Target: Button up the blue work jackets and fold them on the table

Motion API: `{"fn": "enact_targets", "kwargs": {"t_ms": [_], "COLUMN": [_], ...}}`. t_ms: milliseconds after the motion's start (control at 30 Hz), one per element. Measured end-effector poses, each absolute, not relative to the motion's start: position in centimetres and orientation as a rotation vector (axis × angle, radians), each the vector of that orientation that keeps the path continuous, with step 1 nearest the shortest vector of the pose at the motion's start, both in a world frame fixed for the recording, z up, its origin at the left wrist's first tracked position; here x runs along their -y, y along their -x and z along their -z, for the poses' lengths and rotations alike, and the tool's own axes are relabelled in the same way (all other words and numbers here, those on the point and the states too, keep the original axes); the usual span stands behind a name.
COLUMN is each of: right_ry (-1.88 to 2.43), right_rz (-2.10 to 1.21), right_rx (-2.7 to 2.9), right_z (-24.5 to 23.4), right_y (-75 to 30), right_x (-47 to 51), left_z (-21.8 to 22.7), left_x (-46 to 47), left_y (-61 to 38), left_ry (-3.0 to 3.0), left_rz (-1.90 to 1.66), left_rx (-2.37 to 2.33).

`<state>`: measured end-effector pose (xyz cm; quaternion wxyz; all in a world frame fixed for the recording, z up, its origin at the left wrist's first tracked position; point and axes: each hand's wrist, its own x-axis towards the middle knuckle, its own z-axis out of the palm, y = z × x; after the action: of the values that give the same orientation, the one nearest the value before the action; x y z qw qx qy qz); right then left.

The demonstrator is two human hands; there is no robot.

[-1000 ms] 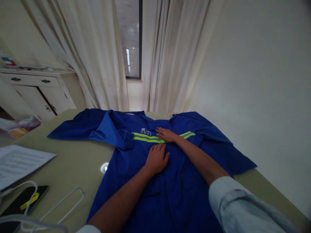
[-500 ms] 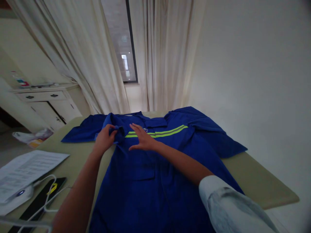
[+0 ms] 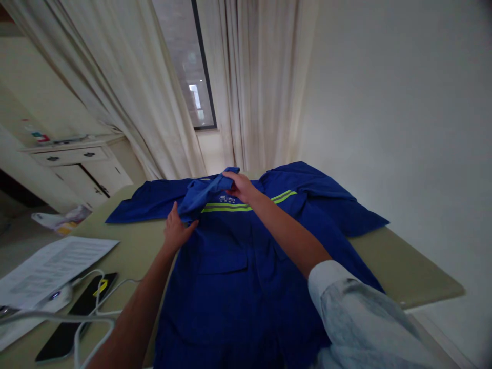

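Note:
A blue work jacket [image 3: 226, 292] lies spread on the table, its front with a flap pocket facing up and a yellow-green reflective stripe [image 3: 226, 207] across the chest. My right hand [image 3: 242, 187] is closed on the end of a sleeve [image 3: 203, 193], which is folded over the chest toward the collar. At the bend of that sleeve, my left hand [image 3: 179, 229] has its thumb and fingers apart, touching the fabric's left side. White print shows beside the right hand. The other sleeve [image 3: 346, 210] stretches out to the right.
On the table [image 3: 407, 266] at left lie printed papers [image 3: 57, 266], a black phone [image 3: 77, 318] and white cables [image 3: 96, 318]. Beyond stand a white cabinet [image 3: 80, 169] and curtains [image 3: 261, 92]. A plastic bag [image 3: 61, 219] sits on the floor; a wall rises at right.
My right hand has gone from open above the chest to gripping the sleeve end, now farther up and right. My left hand has let go of the cuff and opened.

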<state>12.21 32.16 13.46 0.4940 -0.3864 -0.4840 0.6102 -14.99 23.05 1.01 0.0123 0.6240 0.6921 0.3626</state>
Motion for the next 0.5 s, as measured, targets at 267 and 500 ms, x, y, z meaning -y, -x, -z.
{"fn": "enact_targets", "kwargs": {"t_ms": [267, 500], "right_ry": [1.529, 1.663], "right_rz": [-0.989, -0.730], "right_rx": [0.952, 1.015], "right_z": [-11.3, -7.2], "right_y": [-33.6, -38.3], "right_x": [-33.5, -33.5], "left_z": [-0.9, -1.7], "left_x": [-25.1, -27.5], "left_y": [11.6, 9.6], "left_ry": [-2.137, -1.795], "left_rz": [-0.744, -0.552], "left_rx": [-2.186, -2.241]}}
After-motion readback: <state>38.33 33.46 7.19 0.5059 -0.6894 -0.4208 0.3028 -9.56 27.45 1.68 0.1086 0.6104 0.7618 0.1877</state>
